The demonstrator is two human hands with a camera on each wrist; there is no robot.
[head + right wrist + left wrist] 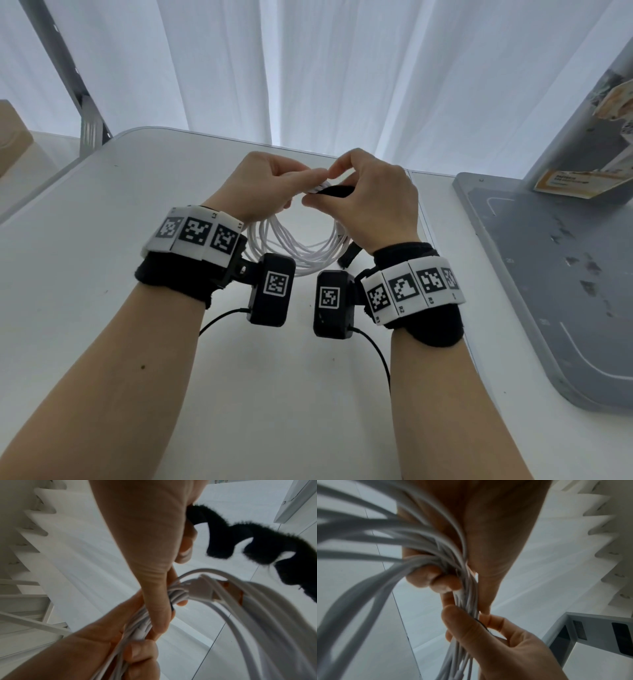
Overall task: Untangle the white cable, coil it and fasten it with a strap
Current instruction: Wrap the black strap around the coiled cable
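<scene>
The white cable (pixel 294 251) is wound into a coil and hangs over the white table (pixel 120 325). My left hand (pixel 270 185) grips the bunched strands at the top of the coil, fingers curled round them (pixel 435 577). My right hand (pixel 373 198) meets it there, with the thumb pressed on the bundle (pixel 154 608), and pinches a black fuzzy strap (pixel 334 190). The strap's loose end (pixel 257 540) twists down beside the coil. A white connector (pixel 200 589) lies among the strands next to the right thumb. How far the strap goes round the bundle is hidden by the fingers.
A grey metal base plate (pixel 548 291) with an upright post stands on the table's right side. White curtains hang behind the table. A slanted metal bar (pixel 78 89) and a cardboard box (pixel 10 137) are off the left edge.
</scene>
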